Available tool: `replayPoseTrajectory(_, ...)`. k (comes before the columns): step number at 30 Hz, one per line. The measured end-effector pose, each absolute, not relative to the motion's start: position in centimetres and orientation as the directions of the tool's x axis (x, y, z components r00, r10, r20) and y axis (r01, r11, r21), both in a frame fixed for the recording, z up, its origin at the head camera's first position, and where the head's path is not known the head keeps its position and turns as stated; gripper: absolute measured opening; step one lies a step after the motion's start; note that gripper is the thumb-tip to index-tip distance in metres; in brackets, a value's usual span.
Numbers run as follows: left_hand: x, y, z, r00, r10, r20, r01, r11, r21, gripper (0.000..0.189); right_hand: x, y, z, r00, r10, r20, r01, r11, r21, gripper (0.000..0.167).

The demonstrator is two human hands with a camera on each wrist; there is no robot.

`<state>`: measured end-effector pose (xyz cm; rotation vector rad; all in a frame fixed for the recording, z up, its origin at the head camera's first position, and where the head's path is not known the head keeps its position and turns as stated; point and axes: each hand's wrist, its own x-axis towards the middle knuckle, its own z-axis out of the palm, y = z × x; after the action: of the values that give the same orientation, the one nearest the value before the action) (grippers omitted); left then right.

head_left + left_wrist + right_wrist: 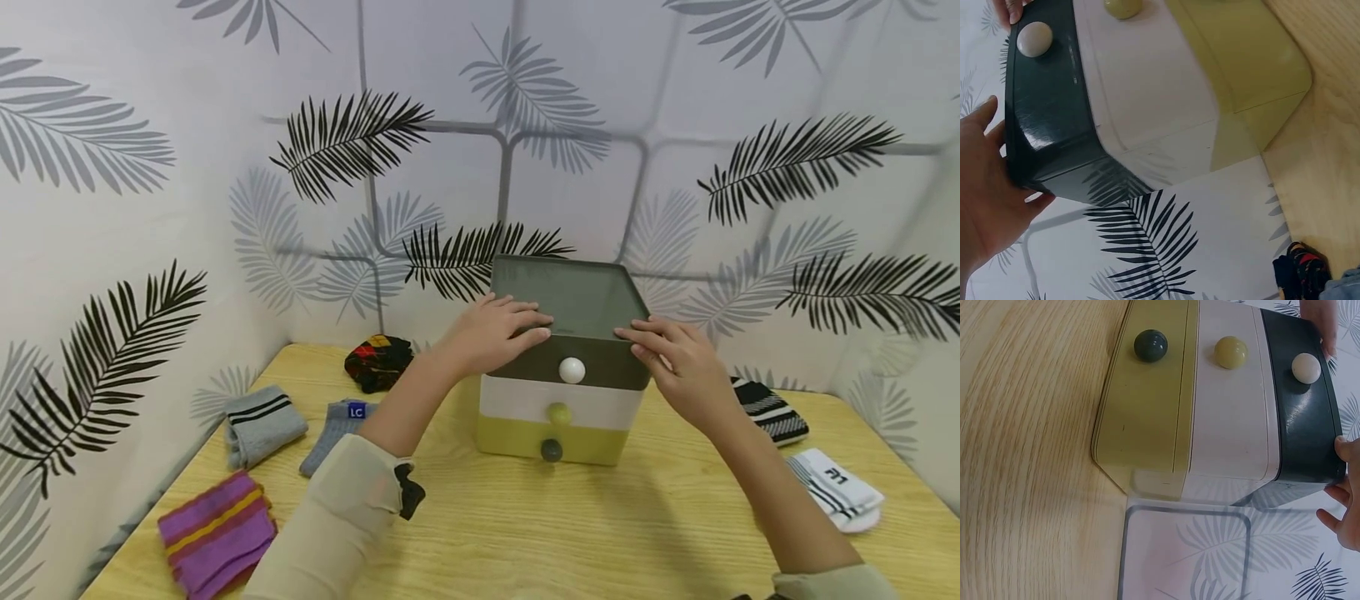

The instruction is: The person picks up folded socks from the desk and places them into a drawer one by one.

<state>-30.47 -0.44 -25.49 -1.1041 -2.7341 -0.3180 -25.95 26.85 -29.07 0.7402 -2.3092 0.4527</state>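
A small three-tier drawer box [558, 404] stands on the table, dark green on top, pale pink in the middle and yellow-green below. Each tier carries a round knob: white [572, 370], yellow-green [558, 414] and dark green [551, 451]. My left hand [495, 333] lies at the left of the box's top rim, thumb toward the front and fingers spread. At the right front corner of the top is my right hand [678, 362], its thumb on the rim and its fingers extended along the side. All three drawers are closed.
On the left lie a purple striped sock [217, 533], a grey striped sock [264, 425], a blue-grey sock [333, 433] and a dark patterned sock [377, 363]. A black-and-white sock [772, 412] and a white sock [836, 487] lie right. A leaf-patterned wall [450, 183] stands behind.
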Motion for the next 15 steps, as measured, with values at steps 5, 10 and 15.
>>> replayPoseTrajectory(5,-32.1,-0.3,-24.1,-0.753,0.611,0.245,0.651,0.747,0.135,0.039,-26.0,26.9,-29.1,-0.627,-0.384,0.678,-0.612,0.782,-0.122,0.026)
replayPoseTrajectory(10,-34.2,-0.3,-23.4,-0.841,0.497,0.214,0.529,0.838,0.133,0.044,-25.9,26.9,-29.1,-0.639,-0.375,0.671,-0.602,0.787,-0.134,0.026)
replayPoseTrajectory(15,-35.2,-0.2,-23.7,-0.896,0.441,0.047,0.442,0.882,0.161,0.055,-25.9,26.9,-29.1,-0.650,-0.368,0.665,-0.595,0.791,-0.144,0.026)
